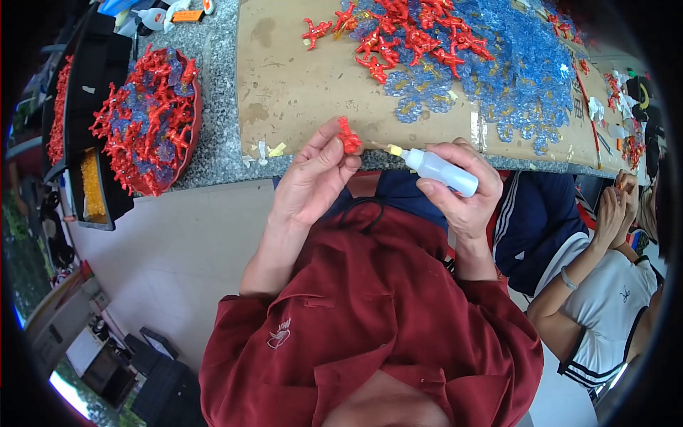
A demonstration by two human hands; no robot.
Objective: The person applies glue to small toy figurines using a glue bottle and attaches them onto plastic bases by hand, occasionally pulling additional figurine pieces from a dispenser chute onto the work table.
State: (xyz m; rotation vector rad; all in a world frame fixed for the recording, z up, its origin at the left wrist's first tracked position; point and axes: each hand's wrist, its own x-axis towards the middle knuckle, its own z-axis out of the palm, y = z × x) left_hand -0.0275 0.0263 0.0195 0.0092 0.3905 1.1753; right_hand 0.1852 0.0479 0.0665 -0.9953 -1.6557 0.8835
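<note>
Between the thumb and fingers of my left hand (316,167) is a small red plastic figure (348,136), held up just past the table's near edge. My right hand (466,181) is wrapped round a translucent squeeze bottle (445,173) with a yellow-tipped nozzle. The nozzle points left at the figure; whether its fine tip touches the figure I cannot tell. Beyond my hands, a heap of red figures (420,39) lies on a wide spread of clear blue plastic pieces (512,78).
Cardboard (284,85) covers the table. At left, a red bowl (186,153) is heaped with red figures and bluish pieces, beside black bins (107,53), one holding yellow bits (92,185). A white bottle (151,19) stands at the back left. At right sits another person (605,285), hands raised.
</note>
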